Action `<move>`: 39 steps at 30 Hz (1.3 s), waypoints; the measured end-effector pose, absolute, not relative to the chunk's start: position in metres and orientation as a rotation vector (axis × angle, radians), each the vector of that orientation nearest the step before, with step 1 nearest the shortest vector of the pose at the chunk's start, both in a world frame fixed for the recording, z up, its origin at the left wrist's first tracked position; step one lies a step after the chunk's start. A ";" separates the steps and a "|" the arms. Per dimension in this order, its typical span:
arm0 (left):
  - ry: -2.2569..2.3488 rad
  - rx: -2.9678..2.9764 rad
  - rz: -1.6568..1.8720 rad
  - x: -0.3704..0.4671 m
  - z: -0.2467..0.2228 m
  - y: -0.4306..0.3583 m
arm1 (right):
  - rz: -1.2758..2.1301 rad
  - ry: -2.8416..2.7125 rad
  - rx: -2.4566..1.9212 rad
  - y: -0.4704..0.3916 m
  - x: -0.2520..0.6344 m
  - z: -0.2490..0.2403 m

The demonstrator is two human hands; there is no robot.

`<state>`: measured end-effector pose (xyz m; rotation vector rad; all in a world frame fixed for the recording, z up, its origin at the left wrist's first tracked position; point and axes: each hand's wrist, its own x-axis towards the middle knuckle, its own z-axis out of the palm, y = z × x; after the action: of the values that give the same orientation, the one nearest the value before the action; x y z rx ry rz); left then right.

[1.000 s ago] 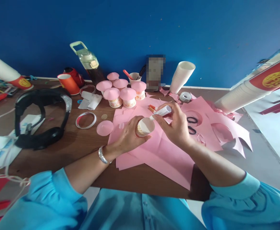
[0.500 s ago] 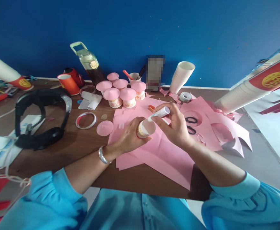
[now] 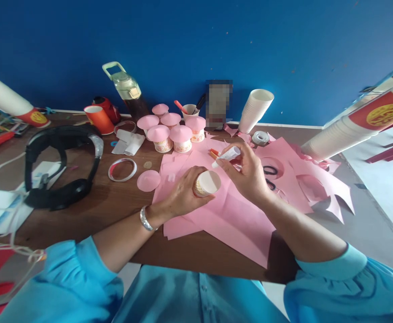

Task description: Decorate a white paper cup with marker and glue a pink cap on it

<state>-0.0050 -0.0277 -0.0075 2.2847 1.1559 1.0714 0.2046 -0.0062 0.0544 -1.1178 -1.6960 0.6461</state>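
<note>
My left hand (image 3: 187, 193) is wrapped round a small patterned paper cup (image 3: 208, 183), with its pale round end facing up towards me. To the right of it, my right hand (image 3: 245, 172) grips a white glue tube (image 3: 229, 155), its tip pointing down-left, a little above the cup and apart from it. Both hands are over stacked pink paper sheets (image 3: 236, 224). Behind them stand several patterned cups topped with pink paper cones (image 3: 180, 133). A loose pink cone (image 3: 148, 181) lies left of the sheets.
Left are a tape roll (image 3: 122, 170), a black headset (image 3: 61, 168), an orange cup (image 3: 99, 120) and a bottle (image 3: 127, 89). At the back stand a pen cup (image 3: 190, 111) and stacked white cups (image 3: 256, 110). Cut pink scraps (image 3: 312, 186) and black-handled scissors (image 3: 269, 170) lie right.
The glue tube has drawn back from the cup's rim, where its tip was. The cup has turned slightly in my left hand and shows more of its round end.
</note>
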 end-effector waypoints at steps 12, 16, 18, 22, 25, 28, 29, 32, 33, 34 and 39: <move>1.295 2.206 1.148 -0.003 -0.001 -0.027 | 0.524 -1.745 -1.107 -0.014 0.203 0.060; 1.226 2.212 1.214 -0.006 -0.004 -0.025 | 0.509 -1.716 -1.123 -0.010 0.204 0.055; 1.231 2.218 1.235 -0.007 -0.005 -0.025 | 0.515 -1.682 -1.098 -0.012 0.203 0.055; 1.287 2.203 1.277 -0.005 -0.007 -0.024 | 0.429 -1.717 -0.964 -0.019 0.201 0.055; 1.290 2.193 1.288 -0.003 -0.008 -0.024 | 0.332 -1.814 -0.934 -0.022 0.200 0.056; 1.318 2.213 1.294 -0.004 -0.009 -0.024 | 0.319 -1.819 -0.982 -0.020 0.202 0.055; 1.314 2.221 1.299 -0.004 -0.009 -0.024 | 0.330 -1.808 -0.999 -0.018 0.203 0.054; 1.272 2.224 1.323 -0.006 -0.007 -0.024 | 0.384 -1.777 -1.042 -0.012 0.205 0.051; 1.257 2.219 1.323 -0.007 -0.006 -0.023 | 0.411 -1.771 -1.054 -0.010 0.205 0.050; 1.249 2.212 1.323 -0.007 -0.004 -0.024 | 0.442 -1.766 -1.067 -0.008 0.205 0.048; 1.249 2.205 1.306 -0.008 -0.002 -0.023 | 0.623 -1.624 -1.028 -0.006 0.204 0.044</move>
<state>-0.0085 -0.0230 -0.0017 2.2055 1.2492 1.3057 0.2037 -0.0064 0.0439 -1.0285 -1.6244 0.6229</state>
